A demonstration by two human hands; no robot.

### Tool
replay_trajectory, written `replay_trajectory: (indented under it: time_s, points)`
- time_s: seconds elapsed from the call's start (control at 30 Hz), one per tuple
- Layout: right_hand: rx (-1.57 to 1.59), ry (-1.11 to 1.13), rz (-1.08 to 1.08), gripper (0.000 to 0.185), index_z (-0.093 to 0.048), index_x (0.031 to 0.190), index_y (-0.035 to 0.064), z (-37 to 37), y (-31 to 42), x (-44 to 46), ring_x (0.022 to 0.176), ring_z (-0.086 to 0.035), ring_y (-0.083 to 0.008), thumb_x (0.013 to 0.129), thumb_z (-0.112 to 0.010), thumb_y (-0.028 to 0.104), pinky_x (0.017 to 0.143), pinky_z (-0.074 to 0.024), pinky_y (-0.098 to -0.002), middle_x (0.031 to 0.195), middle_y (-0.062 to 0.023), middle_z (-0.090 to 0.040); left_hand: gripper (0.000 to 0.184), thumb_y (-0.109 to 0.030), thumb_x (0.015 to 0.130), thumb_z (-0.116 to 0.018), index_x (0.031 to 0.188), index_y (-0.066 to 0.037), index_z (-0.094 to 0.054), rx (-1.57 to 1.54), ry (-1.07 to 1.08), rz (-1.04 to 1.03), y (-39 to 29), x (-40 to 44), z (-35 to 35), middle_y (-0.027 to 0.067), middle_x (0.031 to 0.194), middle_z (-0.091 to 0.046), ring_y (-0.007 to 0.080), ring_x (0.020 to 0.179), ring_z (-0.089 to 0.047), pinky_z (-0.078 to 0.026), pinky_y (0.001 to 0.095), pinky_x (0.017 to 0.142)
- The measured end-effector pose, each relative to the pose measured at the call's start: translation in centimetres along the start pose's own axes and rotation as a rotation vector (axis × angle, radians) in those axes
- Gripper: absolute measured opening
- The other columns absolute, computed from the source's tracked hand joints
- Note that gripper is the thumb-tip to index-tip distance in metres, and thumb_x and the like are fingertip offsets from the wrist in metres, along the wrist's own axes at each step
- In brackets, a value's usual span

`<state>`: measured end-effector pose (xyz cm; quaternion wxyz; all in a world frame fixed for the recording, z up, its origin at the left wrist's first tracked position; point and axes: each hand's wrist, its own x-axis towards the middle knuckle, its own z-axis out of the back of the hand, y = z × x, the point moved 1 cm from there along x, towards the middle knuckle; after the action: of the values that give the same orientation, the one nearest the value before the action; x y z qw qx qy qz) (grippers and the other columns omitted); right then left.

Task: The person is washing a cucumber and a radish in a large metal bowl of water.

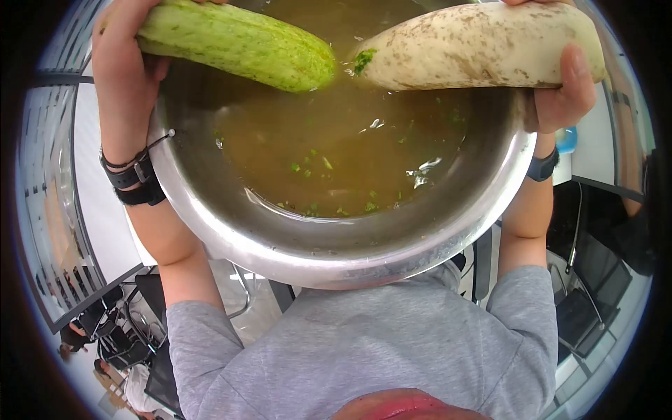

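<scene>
In the head view my left hand [124, 66] is closed around the outer end of a long pale-green squash [238, 45]. A white daikon radish [483, 49] with brown stains and a green tip is gripped at its thick end by my right hand [570, 91]. Both vegetables lie over the cloudy brown water [336, 147], their inner tips nearly meeting at the middle. Below them is a wide stainless steel basin [336, 269], with bits of green leaf floating in it. Fingers on the far side of each vegetable are partly hidden.
The basin's near rim sits close to my body. White tabletops [105, 196] flank it, with a blue object [567, 138] at the right. Dark chairs [588, 294] stand behind on the right, more at the left, where other people [136, 385] are visible.
</scene>
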<state>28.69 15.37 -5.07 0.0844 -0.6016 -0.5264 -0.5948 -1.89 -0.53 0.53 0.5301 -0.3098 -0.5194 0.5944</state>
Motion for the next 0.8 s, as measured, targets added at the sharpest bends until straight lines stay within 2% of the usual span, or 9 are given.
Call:
replay_trajectory:
  time_s: [0.07, 0.2, 0.4, 0.47, 0.6, 0.67, 0.7, 0.77, 0.8]
  points:
    - [0.015, -0.010, -0.015, 0.068, -0.053, 0.116, -0.0025, -0.1, 0.0, 0.0, 0.099, -0.059, -0.0236, 0.077, -0.073, 0.051, 0.091, -0.0463, -0.0339, 0.100, -0.0132, -0.057, 0.030, -0.022, 0.101, -0.044, 0.102, 0.001, -0.063, 0.128, -0.010, -0.132, 0.1, 0.1, -0.5, 0.0164, 0.109, -0.069, 0.0214, 0.104, -0.064, -0.047, 0.0267, 0.091]
    - [0.000, -0.018, 0.017, 0.068, -0.053, 0.117, -0.0031, 0.2, -0.3, -0.1, 0.100, -0.059, -0.0238, 0.078, -0.073, 0.049, 0.091, -0.0467, -0.0341, 0.102, -0.0132, -0.057, 0.032, -0.022, 0.102, -0.043, 0.104, 0.003, -0.064, 0.122, -0.091, -0.099, 0.4, -0.3, 0.0, 0.0182, 0.112, -0.069, 0.0231, 0.106, -0.065, -0.048, 0.0272, 0.091]
    - [0.043, -0.019, 0.005, 0.069, -0.053, 0.117, -0.0035, -0.3, 0.3, 0.1, 0.100, -0.058, -0.0241, 0.078, -0.073, 0.049, 0.091, -0.0467, -0.0349, 0.103, -0.0132, -0.056, 0.040, -0.022, 0.104, -0.039, 0.115, 0.006, -0.066, -0.191, -0.282, -0.198, 1.8, 0.4, 2.6, 0.0242, 0.119, -0.068, 0.0276, 0.115, -0.065, -0.051, 0.0299, 0.093]
    - [0.067, -0.036, -0.023, 0.069, -0.053, 0.117, -0.0036, -0.5, 0.2, 0.1, 0.100, -0.058, -0.0242, 0.077, -0.073, 0.049, 0.091, -0.0466, -0.0351, 0.102, -0.0132, -0.056, 0.044, -0.020, 0.104, -0.034, 0.116, 0.007, -0.065, -0.248, -0.491, -0.177, 1.1, 0.6, 1.1, 0.0258, 0.120, -0.068, 0.0295, 0.116, -0.065, -0.053, 0.0293, 0.088]
    - [0.015, -0.021, 0.028, 0.069, -0.053, 0.116, -0.0034, 0.3, -0.1, 0.0, 0.099, -0.058, -0.0242, 0.076, -0.073, 0.049, 0.091, -0.0467, -0.0351, 0.103, -0.0132, -0.056, 0.045, -0.021, 0.103, -0.031, 0.113, 0.007, -0.065, -0.339, -0.160, -0.222, 1.8, 0.6, 3.7, 0.0260, 0.120, -0.068, 0.0303, 0.117, -0.064, -0.055, 0.0287, 0.084]
    - [0.006, 0.005, 0.019, 0.069, -0.053, 0.116, -0.0034, 0.3, -0.2, 0.1, 0.099, -0.058, -0.0242, 0.076, -0.073, 0.049, 0.091, -0.0467, -0.0350, 0.103, -0.0132, -0.056, 0.043, -0.022, 0.102, -0.032, 0.110, 0.005, -0.065, -0.238, -0.568, -0.182, -0.2, 0.4, -1.2, 0.0249, 0.120, -0.068, 0.0282, 0.116, -0.064, -0.055, 0.0259, 0.077]
    - [-0.007, 0.017, 0.030, 0.069, -0.053, 0.116, -0.0033, 0.4, -0.4, 0.0, 0.098, -0.058, -0.0241, 0.076, -0.073, 0.049, 0.091, -0.0466, -0.0348, 0.103, -0.0131, -0.055, 0.043, -0.022, 0.102, -0.032, 0.110, 0.005, -0.065, -0.239, -0.568, -0.182, 0.2, 0.3, 0.1, 0.0249, 0.120, -0.068, 0.0282, 0.116, -0.064, -0.055, 0.0259, 0.077]
    - [-0.019, 0.031, 0.039, 0.069, -0.052, 0.115, -0.0033, 0.3, -0.4, 0.0, 0.098, -0.059, -0.0241, 0.075, -0.073, 0.049, 0.091, -0.0466, -0.0347, 0.103, -0.0130, -0.055, 0.041, -0.024, 0.101, -0.032, 0.107, 0.002, -0.063, -0.314, -0.015, -0.174, 1.4, 0.1, 3.3, 0.0234, 0.120, -0.067, 0.0272, 0.113, -0.064, -0.054, 0.0267, 0.084]
    - [-0.005, 0.033, 0.019, 0.070, -0.052, 0.116, -0.0033, 0.3, -0.3, 0.0, 0.098, -0.058, -0.0240, 0.075, -0.073, 0.049, 0.091, -0.0466, -0.0347, 0.103, -0.0128, -0.055, 0.041, -0.024, 0.101, -0.032, 0.107, 0.002, -0.063, -0.313, -0.015, -0.173, 1.3, 0.0, 3.4, 0.0234, 0.120, -0.067, 0.0272, 0.113, -0.064, -0.054, 0.0267, 0.084]
